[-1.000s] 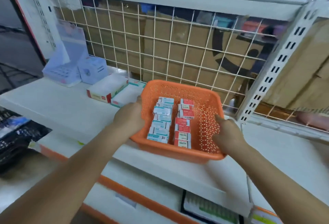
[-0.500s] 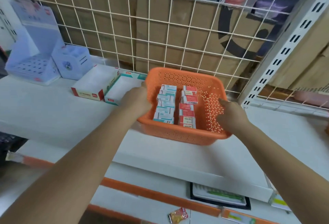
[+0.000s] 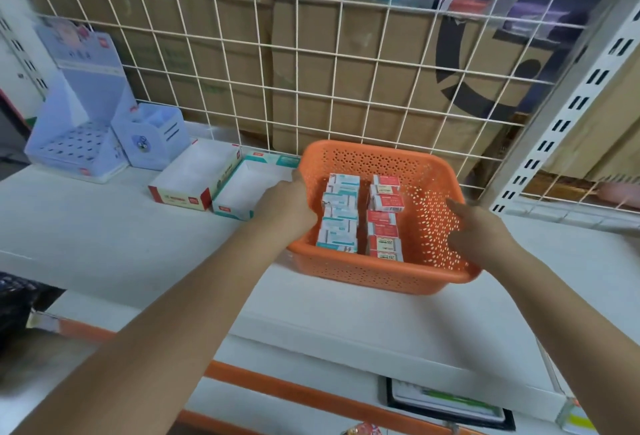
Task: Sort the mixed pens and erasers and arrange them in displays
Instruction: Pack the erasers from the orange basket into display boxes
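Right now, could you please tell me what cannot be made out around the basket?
In the head view:
Print on the small boxes: too small, blurred.
Boxes beneath the top layer: hidden by those above.
Fingers of the left hand: hidden by its own back at the orange basket rim.
Teal-edged tray: right end covered by that hand.
Pink thing: cut off by the right edge.

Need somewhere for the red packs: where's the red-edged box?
Head view: the red-edged box sits left on the shelf, between the teal-edged box and the lavender holder.
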